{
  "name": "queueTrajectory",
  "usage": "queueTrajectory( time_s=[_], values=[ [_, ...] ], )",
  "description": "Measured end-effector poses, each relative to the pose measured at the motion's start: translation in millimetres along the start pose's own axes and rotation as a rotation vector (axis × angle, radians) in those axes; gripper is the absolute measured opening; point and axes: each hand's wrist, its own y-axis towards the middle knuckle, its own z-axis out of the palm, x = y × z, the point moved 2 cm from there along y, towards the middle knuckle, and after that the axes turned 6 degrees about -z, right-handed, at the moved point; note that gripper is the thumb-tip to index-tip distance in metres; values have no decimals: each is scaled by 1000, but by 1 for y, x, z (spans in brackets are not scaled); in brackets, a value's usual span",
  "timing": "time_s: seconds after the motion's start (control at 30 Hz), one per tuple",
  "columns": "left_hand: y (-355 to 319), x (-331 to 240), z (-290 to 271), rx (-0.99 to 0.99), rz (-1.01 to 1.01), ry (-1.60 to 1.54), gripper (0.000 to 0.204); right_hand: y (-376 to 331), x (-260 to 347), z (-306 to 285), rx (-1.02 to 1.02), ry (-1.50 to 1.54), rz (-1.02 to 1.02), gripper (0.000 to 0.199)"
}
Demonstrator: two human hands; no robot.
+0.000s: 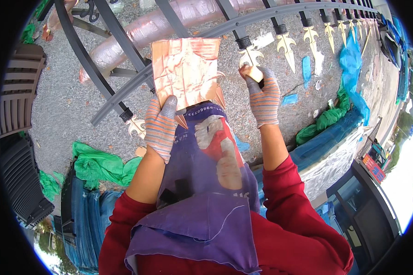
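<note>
My left hand point(161, 123), in a grey and orange striped glove, grips the lower edge of a cardboard sheet point(186, 71) with its thumb on top. Coppery paint stains the creased sheet. My right hand point(264, 98), gloved alike, pinches a small cream sponge-like block point(253, 73) with a reddish-brown end. That block is right below a pale gold spear-shaped finial point(250, 56) on a dark grey metal fence panel point(243, 20); I cannot tell if they touch. Behind the sheet, a copper-coloured finial point(220, 97) is partly hidden.
More gold finials point(287, 50) line the rail toward the right. A plastic-wrapped roll point(142, 34) lies under the bars. Green plastic point(103, 165) and blue wrapping point(348, 59) lie around. Stacked dark panels point(20, 91) stand at the left. A purple apron point(192, 224) covers my front.
</note>
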Motion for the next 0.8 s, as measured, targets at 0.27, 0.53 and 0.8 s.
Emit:
queueTrajectory(
  time_s=[0.27, 0.53, 0.8],
  values=[
    [0, -13, -3, 47, -10, 79, 10, 48, -39, 28, -70, -348, -299, 25],
    [1, -8, -12, 91, -11, 233, 18, 46, -40, 26, -51, -263, -296, 24],
    [-4, -11, -1, -44, -74, -219, 15, 53, -57, 5, -127, -270, -233, 26]
  ],
)
